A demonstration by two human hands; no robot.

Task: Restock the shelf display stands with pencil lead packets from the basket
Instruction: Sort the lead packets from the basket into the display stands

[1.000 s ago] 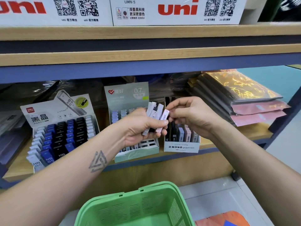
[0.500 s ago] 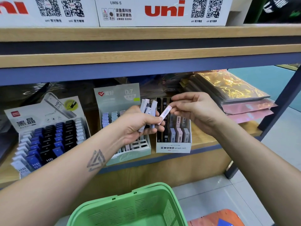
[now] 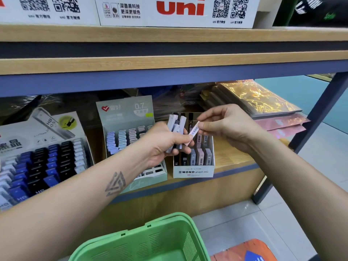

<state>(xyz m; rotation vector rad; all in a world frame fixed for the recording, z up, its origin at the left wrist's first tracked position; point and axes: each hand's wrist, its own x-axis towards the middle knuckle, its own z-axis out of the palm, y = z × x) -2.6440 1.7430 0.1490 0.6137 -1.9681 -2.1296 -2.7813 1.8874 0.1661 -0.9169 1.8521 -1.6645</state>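
Wooden shelf boards (image 3: 169, 65) are carrying cardboard display stands, and since a second ago the right hand (image 3: 224, 127) has been drawing one slim pink packet (image 3: 193, 133) further out of the bundle (image 3: 176, 129). Its thumb and forefinger are pinching that flat, barcoded packet above the white stand (image 3: 194, 171). The left hand (image 3: 162, 144) is gripping the remaining packets, fingers curled, above the slotted green plastic basket (image 3: 143, 242).

Green basket (image 3: 143, 240) cut off by bottom edge.

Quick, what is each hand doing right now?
Left hand: grips a bunch of lead packets.
Right hand: pinches the top of one pink packet, whose lower end reaches the left fingers.
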